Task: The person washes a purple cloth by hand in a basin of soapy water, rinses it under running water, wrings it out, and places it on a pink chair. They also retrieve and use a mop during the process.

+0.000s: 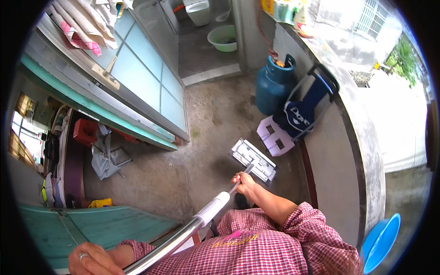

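A flat mop point(201, 219) with a shiny metal pole and a white grip sleeve slants across my body from lower left to upper right. Low on the pole, just above the mop head, my right hand point(244, 183) is closed around it. My left hand point(95, 260), a ring on one finger, is curled at the pole's upper end by the lower picture edge; part of its grip is cut off. The wide rectangular mop head point(253, 160), white and grey on top, rests on the concrete floor point(206, 119) beside a pale pink trolley base point(274, 136).
Behind that base stand a folded trolley with a dark blue bag point(300, 114) and a blue gas cylinder point(273, 89) against the low wall point(337, 169). At left are a frosted-glass door point(144, 68), a grey bag point(105, 160) and a red stool point(85, 132). A raised sill point(211, 74) fronts the bathroom.
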Motion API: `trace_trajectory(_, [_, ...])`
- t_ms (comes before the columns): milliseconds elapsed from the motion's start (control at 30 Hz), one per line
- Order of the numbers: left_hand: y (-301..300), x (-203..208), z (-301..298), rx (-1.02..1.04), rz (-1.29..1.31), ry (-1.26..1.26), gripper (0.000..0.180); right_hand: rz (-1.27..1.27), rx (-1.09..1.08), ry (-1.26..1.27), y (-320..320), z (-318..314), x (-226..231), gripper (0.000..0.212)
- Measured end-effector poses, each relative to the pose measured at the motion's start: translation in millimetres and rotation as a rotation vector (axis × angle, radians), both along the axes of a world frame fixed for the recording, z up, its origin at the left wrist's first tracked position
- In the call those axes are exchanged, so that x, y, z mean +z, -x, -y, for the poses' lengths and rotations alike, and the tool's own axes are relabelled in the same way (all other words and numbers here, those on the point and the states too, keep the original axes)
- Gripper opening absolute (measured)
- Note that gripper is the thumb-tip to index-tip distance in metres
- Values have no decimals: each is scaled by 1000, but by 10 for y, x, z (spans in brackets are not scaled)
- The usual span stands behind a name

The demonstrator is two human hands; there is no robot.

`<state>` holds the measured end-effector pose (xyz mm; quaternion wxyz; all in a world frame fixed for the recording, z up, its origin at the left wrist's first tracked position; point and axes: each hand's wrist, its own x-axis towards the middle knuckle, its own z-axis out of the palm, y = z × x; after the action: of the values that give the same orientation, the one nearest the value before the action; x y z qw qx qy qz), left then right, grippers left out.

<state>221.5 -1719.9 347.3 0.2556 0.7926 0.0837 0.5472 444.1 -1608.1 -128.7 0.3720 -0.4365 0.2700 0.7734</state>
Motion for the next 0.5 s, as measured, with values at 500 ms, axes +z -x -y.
trace_trajectory(500, [-222,-857,-3285,542,440,266,44,-199,146,-121,1183,-4205,645,15])
